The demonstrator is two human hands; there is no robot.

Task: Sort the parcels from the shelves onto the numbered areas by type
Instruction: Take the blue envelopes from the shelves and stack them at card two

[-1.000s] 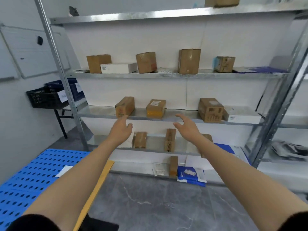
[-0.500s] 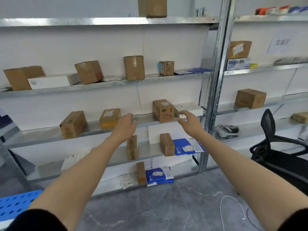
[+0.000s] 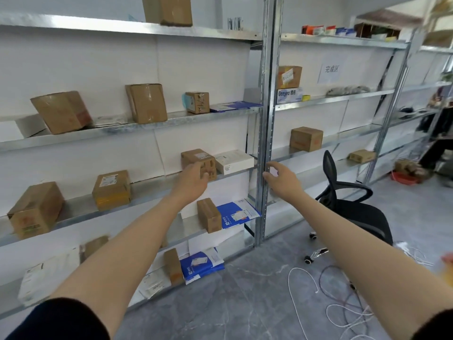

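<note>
Metal shelves (image 3: 137,126) hold several brown cardboard parcels, white boxes and blue mailers. On the middle shelf a small brown box (image 3: 196,158) stands beside a flat white box (image 3: 234,161). My left hand (image 3: 193,181) reaches out with relaxed fingers, just in front of the brown box's lower left corner; contact cannot be told. My right hand (image 3: 279,176) is stretched forward, fingers loosely curved and empty, in front of the shelf upright (image 3: 267,119). A blue mailer (image 3: 239,213) lies one shelf below, next to a narrow brown box (image 3: 208,214).
A black office chair (image 3: 353,212) stands right of my right arm. White cables (image 3: 331,295) lie on the grey floor. The right-hand shelf bay holds more boxes (image 3: 306,138) and a paper sign (image 3: 331,72). A person's legs show at the far right.
The view has swung right along the shelves, so the blue pallet has left the frame. Both hands have moved rightward, toward the brown and white boxes on the middle shelf.
</note>
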